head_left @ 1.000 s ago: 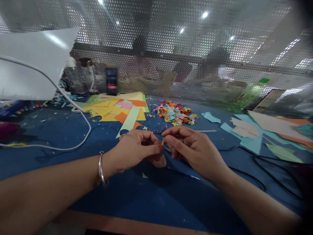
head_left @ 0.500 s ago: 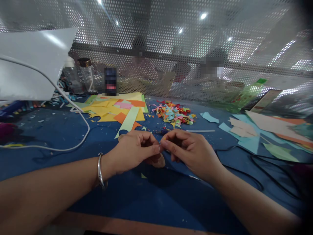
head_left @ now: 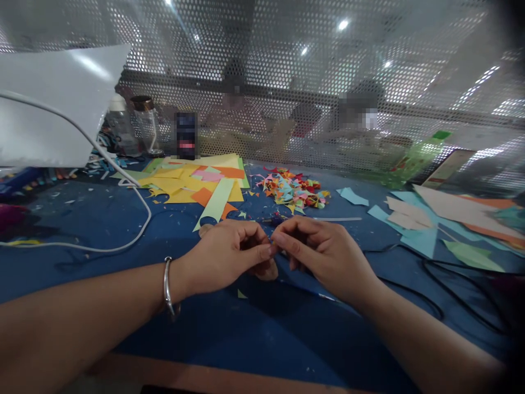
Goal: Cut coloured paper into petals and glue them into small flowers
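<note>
Fingertips (head_left: 268, 250) of left hand (head_left: 223, 260) and right hand (head_left: 328, 257) are pressing together, thumb to forefinger, tip to tip; anything pinched is hidden. Hands are hovering low over blue table (head_left: 246, 334). Silver bangle (head_left: 167, 285) is sitting on left wrist. Heap of paper scraps (head_left: 293, 191) is lying just beyond them, yellow sheets (head_left: 180, 183) farther left.

desk (head_left: 82, 219) is deep blue, with yellow, orange, pink and pale green paper sheets (head_left: 197, 183) and a rainbow-mix scrap pile (head_left: 293, 192). light blue and cream offcuts (head_left: 414, 224), white cable (head_left: 139, 219), silver bangle (head_left: 167, 287) by the left hand (head_left: 225, 257), and the grey screen (head_left: 287, 82) is tiny dotted holes.
</note>
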A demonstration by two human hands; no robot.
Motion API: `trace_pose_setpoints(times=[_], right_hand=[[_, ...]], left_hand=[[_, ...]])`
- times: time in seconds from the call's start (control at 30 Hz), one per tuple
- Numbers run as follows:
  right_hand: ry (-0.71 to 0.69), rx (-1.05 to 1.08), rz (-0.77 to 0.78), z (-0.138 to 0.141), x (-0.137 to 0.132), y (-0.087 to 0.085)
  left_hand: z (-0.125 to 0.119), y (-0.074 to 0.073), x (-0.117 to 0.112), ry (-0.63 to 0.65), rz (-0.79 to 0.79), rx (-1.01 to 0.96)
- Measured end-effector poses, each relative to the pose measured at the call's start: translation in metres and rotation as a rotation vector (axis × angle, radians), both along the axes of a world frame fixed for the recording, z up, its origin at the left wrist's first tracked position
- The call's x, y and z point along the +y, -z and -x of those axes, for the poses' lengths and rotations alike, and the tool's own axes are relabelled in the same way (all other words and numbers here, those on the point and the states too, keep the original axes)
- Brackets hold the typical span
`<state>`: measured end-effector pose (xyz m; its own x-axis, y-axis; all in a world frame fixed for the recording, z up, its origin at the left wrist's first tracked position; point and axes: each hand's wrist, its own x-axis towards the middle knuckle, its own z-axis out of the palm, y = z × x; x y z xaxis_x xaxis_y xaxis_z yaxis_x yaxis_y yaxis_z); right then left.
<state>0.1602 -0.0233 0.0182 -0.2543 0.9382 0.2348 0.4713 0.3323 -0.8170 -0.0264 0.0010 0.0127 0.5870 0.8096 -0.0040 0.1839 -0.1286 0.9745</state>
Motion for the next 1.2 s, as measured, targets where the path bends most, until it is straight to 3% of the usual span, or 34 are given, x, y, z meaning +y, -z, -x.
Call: trace_pose_setpoints(times=[0.17,0.3,0.53,0.7,0.77,0.83,0.97,1.2], right_hand=[[0.002,-0.006,0.000,-0.002,0.000,0.002],[0.014,-0.011,0.010,-0.002,0.000,0.002],[0.059,-0.015,0.002,-0.003,0.002,0.001],[0.180,-0.171,-0.188,-0.023,0.009,0.000],[0.113,-0.342,-0.147,-0.031,0.013,-0.001],[-0.035,-0.498,-0.022,-0.037,0.014,-0.002],[-0.292,-0.724,0.038,-0.038,0.011,-0.002],[-0.297,-0.845,0.124,-0.032,0.001,0.000]], left_hand=[[0.001,0.003,0.001,-0.100,-0.086,0.038],[-0.001,0.005,0.003,-0.121,0.004,-0.108],[0.000,0.003,0.004,-0.131,0.172,-0.170],[-0.001,0.002,0.010,-0.320,0.167,-0.267],[-0.001,0.003,0.013,-0.354,0.166,-0.320],[-0.001,0.003,0.015,-0.368,0.161,-0.348],[0.000,0.002,0.015,-0.370,0.150,-0.355],[0.000,0.005,0.013,-0.313,0.139,-0.308]])
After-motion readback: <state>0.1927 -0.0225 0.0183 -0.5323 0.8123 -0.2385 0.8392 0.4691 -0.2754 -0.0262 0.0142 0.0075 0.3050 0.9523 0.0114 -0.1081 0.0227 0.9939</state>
